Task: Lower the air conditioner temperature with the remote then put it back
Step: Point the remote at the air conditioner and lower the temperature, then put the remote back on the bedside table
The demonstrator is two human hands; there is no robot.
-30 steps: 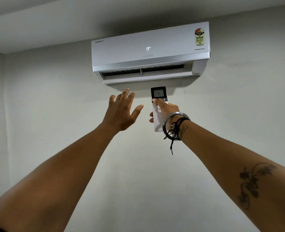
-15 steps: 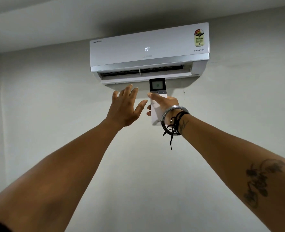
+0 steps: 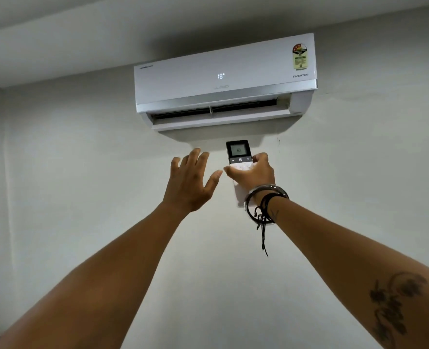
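A white wall-mounted air conditioner (image 3: 223, 81) hangs high on the wall, its front panel showing 18 and its lower flap open. My right hand (image 3: 252, 173) is shut on a white remote (image 3: 238, 153) with a dark top screen that reads 18. The remote is held upright just below the unit, and my thumb lies across its white button area. My left hand (image 3: 190, 182) is raised beside it, fingers spread and holding nothing, its thumb tip close to the right thumb.
A plain pale wall (image 3: 82, 172) fills the view behind both raised arms. The ceiling (image 3: 107, 26) runs just above the unit. Bangles and a black thread (image 3: 265, 205) circle my right wrist.
The number on the air conditioner panel has gone from 19 to 18. My thumb has slid down from the dark button strip to the white area of the remote. Both hands stay raised.
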